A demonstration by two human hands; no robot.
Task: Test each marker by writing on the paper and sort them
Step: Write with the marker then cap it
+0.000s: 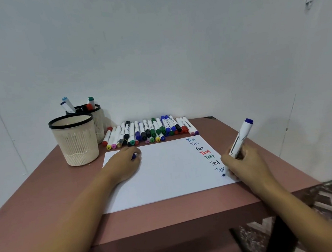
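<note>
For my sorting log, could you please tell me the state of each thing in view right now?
Blue marker: uncapped, tip on the paper, gripped by the right hand.
Blue cap: held in the left hand, which rests on the paper.
Paper: flat, seventh "Test" unfinished.
Row of markers: capped, lying down.
Front cup: upright, nothing showing above rim.
Back cup: upright, holds markers.

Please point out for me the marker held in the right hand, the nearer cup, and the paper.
marker (242,137): head view, on its white barrel.
nearer cup (76,141): head view, on its ribbed front wall.
paper (165,176): head view, on a bare middle part.
</note>
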